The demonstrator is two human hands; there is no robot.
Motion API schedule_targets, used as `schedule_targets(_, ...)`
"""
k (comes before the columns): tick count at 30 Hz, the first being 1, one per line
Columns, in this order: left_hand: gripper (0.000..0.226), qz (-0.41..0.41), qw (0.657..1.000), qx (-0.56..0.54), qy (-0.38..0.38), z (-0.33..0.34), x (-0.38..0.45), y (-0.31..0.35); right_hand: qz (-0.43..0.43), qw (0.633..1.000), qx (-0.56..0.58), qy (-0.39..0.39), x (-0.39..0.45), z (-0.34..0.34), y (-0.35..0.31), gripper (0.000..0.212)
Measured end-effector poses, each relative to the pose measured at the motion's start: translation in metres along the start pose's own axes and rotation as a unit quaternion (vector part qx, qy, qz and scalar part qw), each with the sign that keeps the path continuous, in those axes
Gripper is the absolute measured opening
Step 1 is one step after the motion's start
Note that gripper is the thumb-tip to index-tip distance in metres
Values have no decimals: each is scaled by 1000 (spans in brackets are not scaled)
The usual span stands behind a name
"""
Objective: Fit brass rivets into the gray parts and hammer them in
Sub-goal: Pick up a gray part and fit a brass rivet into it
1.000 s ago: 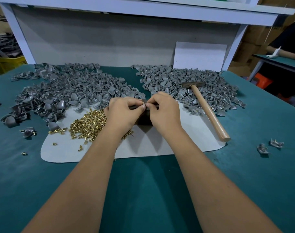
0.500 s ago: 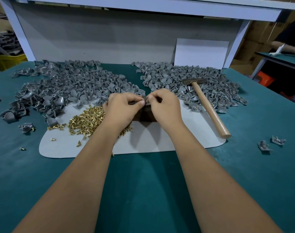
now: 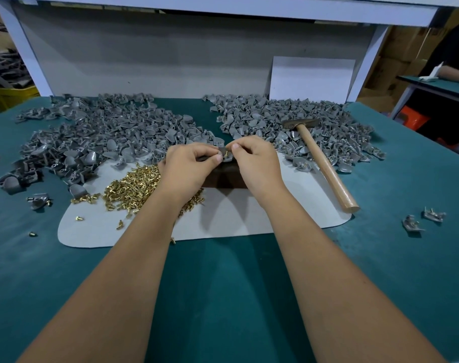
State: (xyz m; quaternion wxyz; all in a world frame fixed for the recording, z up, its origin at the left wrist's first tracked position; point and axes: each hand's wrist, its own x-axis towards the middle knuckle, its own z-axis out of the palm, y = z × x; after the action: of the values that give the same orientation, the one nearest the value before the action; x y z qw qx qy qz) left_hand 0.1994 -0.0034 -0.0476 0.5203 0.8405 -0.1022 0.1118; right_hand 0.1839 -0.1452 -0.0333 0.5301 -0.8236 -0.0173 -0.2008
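Observation:
My left hand (image 3: 189,166) and my right hand (image 3: 254,161) meet above a dark block (image 3: 224,176) on the grey mat (image 3: 249,213). Between their fingertips sits a small gray part (image 3: 227,156) with a brass rivet (image 3: 225,152) standing in it. The left thumb and fingers pinch the part, and the right fingers pinch it from the other side. A heap of loose brass rivets (image 3: 129,187) lies left of my left wrist. A wooden-handled hammer (image 3: 322,161) lies to the right, its head on a pile of gray parts.
Two large piles of gray parts (image 3: 105,137) (image 3: 314,129) spread across the back of the green table. Single parts lie at the left (image 3: 38,200) and at the right (image 3: 422,218). A white board (image 3: 312,79) leans at the back. Another person's arm shows at the far right.
Both hands stayed together over the block, working the same part; the fingers have shifted slightly and the rivet now shows between them. The view tilted a little.

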Motion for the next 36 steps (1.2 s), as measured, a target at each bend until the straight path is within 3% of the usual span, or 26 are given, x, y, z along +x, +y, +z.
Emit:
schedule_targets(5, 9, 9, 1000, 16, 7, 0, -2, 3, -33, 998, -47, 2, 0, 1, 2, 6)
schedule_targets(11, 23, 4, 997, 67, 47, 2, -6, 8, -46, 995, -89, 24, 0, 4, 1, 8)
schedule_targets(24, 9, -24, 991, 116, 63, 4, -9, 11, -107, 981, -160, 36, -2, 5, 2, 9)
schedule_targets(29, 10, -24, 992, 105, 58, 4, -7, 9, -90, 991, -92, 35, -6, 3, 5, 12)
schedule_targets(33, 5, -30, 993, 98, 58, 5, -6, 8, 33, 992, 117, 31, -4, -5, -1, 32)
schedule_targets(36, 6, -34, 994, 94, 53, 5, -6, 7, 38, 992, 65, 103, 0, -14, -2, 33)
